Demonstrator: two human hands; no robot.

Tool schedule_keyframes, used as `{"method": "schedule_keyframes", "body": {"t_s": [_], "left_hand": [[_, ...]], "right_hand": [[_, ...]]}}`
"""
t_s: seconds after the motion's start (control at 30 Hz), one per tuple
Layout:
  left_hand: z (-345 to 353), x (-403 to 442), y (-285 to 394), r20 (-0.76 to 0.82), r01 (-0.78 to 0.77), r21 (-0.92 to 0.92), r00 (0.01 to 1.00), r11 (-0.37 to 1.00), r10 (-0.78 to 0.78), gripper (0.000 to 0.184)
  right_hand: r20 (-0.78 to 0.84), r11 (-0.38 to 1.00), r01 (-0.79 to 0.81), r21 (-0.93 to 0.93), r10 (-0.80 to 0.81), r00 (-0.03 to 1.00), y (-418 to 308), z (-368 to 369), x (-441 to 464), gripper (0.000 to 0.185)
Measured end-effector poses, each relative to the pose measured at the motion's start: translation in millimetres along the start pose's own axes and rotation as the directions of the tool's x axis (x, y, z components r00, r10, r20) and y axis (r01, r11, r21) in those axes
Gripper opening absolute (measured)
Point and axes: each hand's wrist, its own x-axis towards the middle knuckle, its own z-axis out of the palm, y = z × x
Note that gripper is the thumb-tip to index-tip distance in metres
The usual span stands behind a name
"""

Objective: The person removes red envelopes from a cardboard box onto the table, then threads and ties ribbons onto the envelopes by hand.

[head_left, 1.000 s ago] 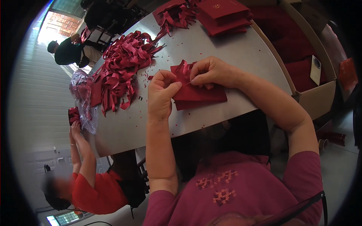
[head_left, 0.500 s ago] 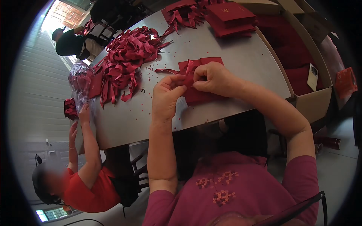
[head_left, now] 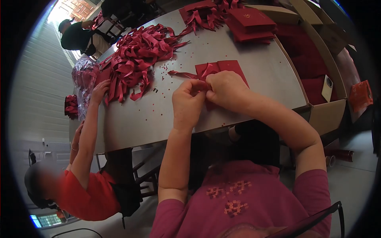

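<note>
A flat red paper bag lies on the metal table in front of me. A red ribbon runs across it, its loose end pointing left. My left hand is closed in a pinch on the ribbon, just over the bag's lower left part. Right beside it, my right hand is closed too, its fingertips meeting the left ones at the ribbon. The hands cover much of the bag, and how the ribbon runs between the fingers is hidden.
A heap of red ribboned bags covers the table's left side. Stacked red bags sit at the back. A cardboard box with a phone stands at right. A co-worker in red reaches in from the left.
My hands have come together over the bag, the fingertips now meeting. The co-worker's hand has moved up to the heap. The whole view has shifted slightly.
</note>
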Motion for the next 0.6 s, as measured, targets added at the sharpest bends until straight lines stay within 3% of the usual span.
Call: {"method": "schedule_keyframes", "body": {"t_s": [0.03,0.1,0.2,0.27,0.4,0.5,0.57,0.6], "left_hand": [[-1,0,-1,-0.003,0.000,-0.003,1.000,1.000,0.000,0.019],[-5,-1,0,0.052,0.148,-0.349,0.989,0.925,-0.138,0.018],[-17,1,-10,0.156,0.273,-0.497,0.962,0.824,-0.224,0.019],[-17,0,-13,0.163,0.277,-0.505,0.961,0.818,-0.225,0.021],[-18,-1,-13,0.159,0.258,-0.511,0.966,0.820,-0.205,0.027],[-23,1,-22,0.169,0.245,-0.559,0.969,0.792,-0.180,0.027],[-23,0,-23,0.175,0.279,-0.519,0.960,0.808,-0.219,0.026],[-23,0,-23,0.181,0.314,-0.476,0.949,0.822,-0.258,0.026]], "right_hand": [[-0.022,1.000,-0.020,0.004,0.020,1.000,0,2,0,0.014],[-0.041,0.999,-0.041,0.006,0.041,0.998,-1,3,-2,0.014],[-0.050,0.991,-0.074,0.112,0.080,0.996,-1,5,-7,0.015],[-0.100,0.962,-0.044,0.268,0.073,0.992,2,12,-9,0.014],[-0.055,0.949,-0.092,0.303,0.114,0.992,3,13,-10,0.014],[-0.095,0.907,-0.029,0.420,0.076,0.993,12,12,-12,0.015],[0.063,0.816,-0.144,0.560,0.131,0.989,14,7,-11,0.016],[0.064,0.814,-0.145,0.562,0.131,0.989,12,5,-11,0.016]]}}
